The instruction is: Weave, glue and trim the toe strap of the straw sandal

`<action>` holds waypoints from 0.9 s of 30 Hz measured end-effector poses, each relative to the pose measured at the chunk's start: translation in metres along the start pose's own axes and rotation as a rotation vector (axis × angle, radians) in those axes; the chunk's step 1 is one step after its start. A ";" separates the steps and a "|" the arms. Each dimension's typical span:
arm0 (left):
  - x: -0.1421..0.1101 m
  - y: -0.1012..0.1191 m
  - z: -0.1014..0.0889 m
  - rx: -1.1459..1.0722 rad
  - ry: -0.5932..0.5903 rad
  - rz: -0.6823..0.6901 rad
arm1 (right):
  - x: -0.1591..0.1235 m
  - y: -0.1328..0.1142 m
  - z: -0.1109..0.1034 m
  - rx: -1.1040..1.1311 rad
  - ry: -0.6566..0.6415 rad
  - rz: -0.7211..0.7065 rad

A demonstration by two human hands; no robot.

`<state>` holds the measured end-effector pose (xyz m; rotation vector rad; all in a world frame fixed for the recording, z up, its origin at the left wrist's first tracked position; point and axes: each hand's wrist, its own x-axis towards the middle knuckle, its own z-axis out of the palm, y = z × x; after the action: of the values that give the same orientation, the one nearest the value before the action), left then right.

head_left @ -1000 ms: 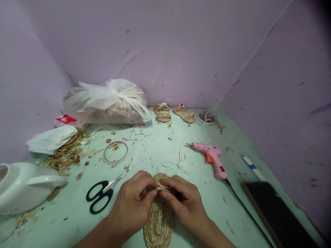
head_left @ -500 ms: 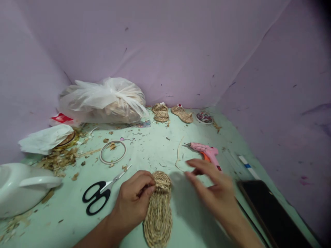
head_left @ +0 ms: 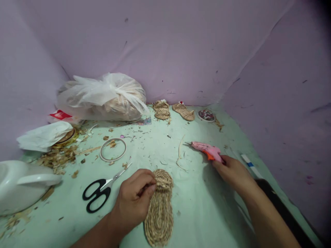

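Note:
A braided straw slipper (head_left: 159, 213) lies sole-down on the pale green cloth, with a woven strap across its upper part. My left hand (head_left: 137, 196) pinches the strap's left edge between thumb and fingers. Off to the right, my right hand (head_left: 231, 172) has its fingers closed round the handle end of a pink glue gun (head_left: 207, 148), whose nozzle points left. A thin straw strand (head_left: 179, 155) lies between the slipper and the gun's tip. Black-handled scissors (head_left: 102, 193) rest left of my left hand.
Two small straw slippers (head_left: 183, 111) and a dish of beads (head_left: 206, 115) sit by the back wall. A stuffed plastic bag (head_left: 103, 98), a tape ring (head_left: 113, 150), straw scraps (head_left: 60, 158) and a white jug (head_left: 18, 187) occupy the left. A dark phone (head_left: 284, 210) lies at right.
My right hand has moved right and taken hold of the glue gun's handle; before, it was in the air near the strand. My left hand stays at the strap.

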<state>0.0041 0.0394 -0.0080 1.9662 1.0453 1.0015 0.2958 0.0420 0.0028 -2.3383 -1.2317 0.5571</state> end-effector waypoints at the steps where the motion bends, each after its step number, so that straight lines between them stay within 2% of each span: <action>1: 0.000 0.000 0.000 0.000 -0.003 0.000 | -0.001 0.000 0.001 0.082 -0.019 0.018; 6: 0.000 0.001 -0.001 0.000 -0.003 0.013 | -0.026 -0.007 0.001 0.597 -0.101 0.021; 8: 0.000 0.001 -0.001 0.001 0.001 0.009 | -0.041 -0.008 0.000 0.673 -0.172 -0.021; 15: -0.002 -0.001 0.001 0.034 0.001 -0.126 | -0.070 0.004 0.000 0.715 -0.314 -0.096; 21: 0.000 -0.002 0.001 0.043 0.027 0.032 | -0.077 0.000 -0.001 0.600 -0.337 -0.162; 27: 0.000 -0.003 0.001 0.047 0.043 -0.002 | -0.080 -0.005 -0.006 0.626 -0.333 -0.255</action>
<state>0.0044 0.0400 -0.0109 1.9890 1.1042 1.0310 0.2539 -0.0236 0.0227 -1.5842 -1.2390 1.0891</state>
